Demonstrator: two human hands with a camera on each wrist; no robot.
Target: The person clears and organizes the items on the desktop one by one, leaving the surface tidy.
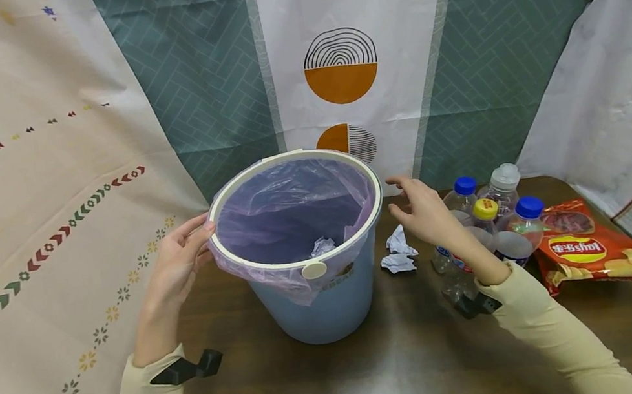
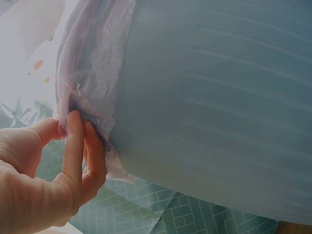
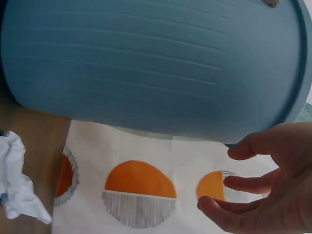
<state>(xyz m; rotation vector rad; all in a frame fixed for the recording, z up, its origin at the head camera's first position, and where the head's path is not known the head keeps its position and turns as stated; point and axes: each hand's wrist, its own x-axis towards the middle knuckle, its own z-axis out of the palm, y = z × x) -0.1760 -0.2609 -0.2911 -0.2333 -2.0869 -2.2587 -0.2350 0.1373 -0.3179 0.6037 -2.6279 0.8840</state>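
A blue trash bin (image 1: 317, 310) stands on the table, lined with a thin purple bag (image 1: 278, 279) folded over its rim. A cream ring (image 1: 222, 246) sits round the top. Inside lies a crumpled paper (image 1: 321, 246). My left hand (image 1: 179, 258) pinches the bin's rim on the left, thumb on top and fingers below; the left wrist view shows the fingers against the bag's edge. To the right of the bin, my right hand (image 1: 423, 211) is held in the air, fingers apart and loosely bent, holding nothing. The right wrist view shows it just beside the bin wall (image 3: 146, 73).
Two crumpled papers (image 1: 398, 252) lie right of the bin. Several plastic bottles (image 1: 516, 236) with blue, yellow and clear caps stand behind the right forearm. A red chip bag (image 1: 590, 244) lies at the table's right. Patterned cloth (image 1: 208, 73) hangs behind.
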